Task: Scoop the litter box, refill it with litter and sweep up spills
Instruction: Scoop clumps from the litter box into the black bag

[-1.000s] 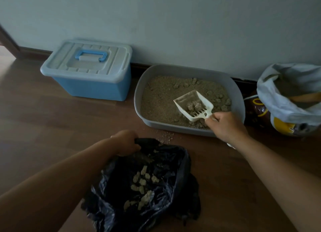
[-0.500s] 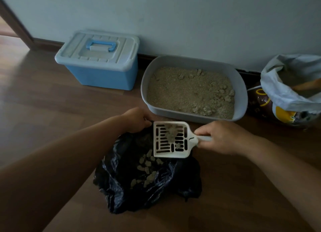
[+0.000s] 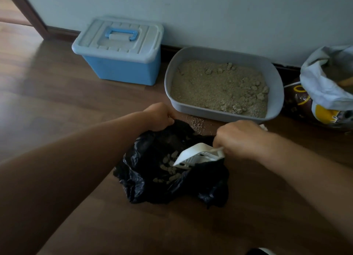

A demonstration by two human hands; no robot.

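Note:
A grey litter box filled with sandy litter and clumps stands against the wall. In front of it a black bin bag lies open on the floor with several clumps inside. My left hand grips the bag's far rim. My right hand holds the handle of a white slotted scoop, which is tipped down into the bag's mouth. An open litter sack sits at the right, white inside and dark with yellow print outside.
A blue storage tub with a pale lid stands left of the litter box by the wall. Spilled litter grains dot the wood floor between box and bag. A doorway opens at the far left.
My right hand carried the scoop from over the litter box to the bag and tipped it downward into the opening. My left hand kept hold of the bag's rim.

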